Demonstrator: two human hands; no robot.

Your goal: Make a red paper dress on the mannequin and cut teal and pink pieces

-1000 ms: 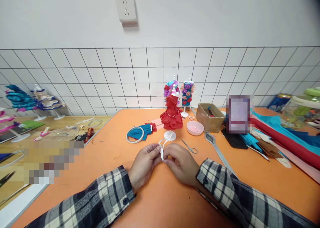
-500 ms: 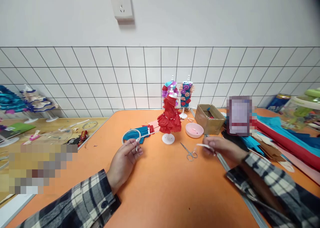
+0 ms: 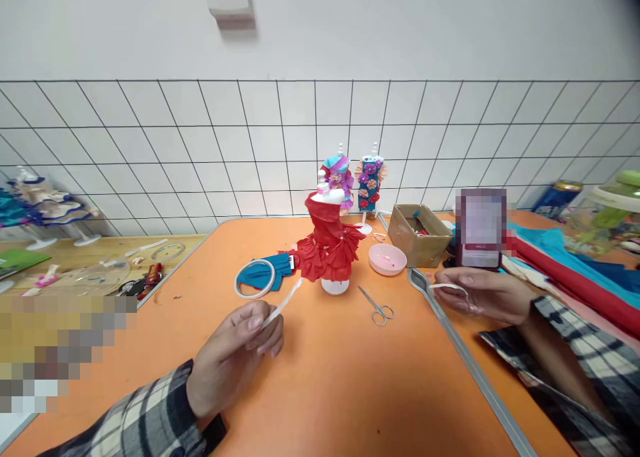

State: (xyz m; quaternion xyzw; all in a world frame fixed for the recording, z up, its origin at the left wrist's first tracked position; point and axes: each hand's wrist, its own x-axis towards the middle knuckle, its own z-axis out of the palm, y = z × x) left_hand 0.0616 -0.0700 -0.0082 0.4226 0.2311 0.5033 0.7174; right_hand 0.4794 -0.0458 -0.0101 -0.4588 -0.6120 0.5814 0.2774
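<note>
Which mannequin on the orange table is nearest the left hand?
The red-dressed mannequin, frontmost; the blue flowered mannequin and the partly hidden mannequin stand farther back.

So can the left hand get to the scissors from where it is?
Probably yes: only tabletop seems to lie between the left hand and the scissors, though its fingers are holding a white strip.

The left hand (image 3: 234, 350) is pinching between thumb (image 3: 250, 327) and forefinger (image 3: 250, 308), its other fingers (image 3: 273, 342) curling; well apart, the right hand (image 3: 487, 293) is gripping too, both forearms (image 3: 567, 367) slanting inward.
</note>
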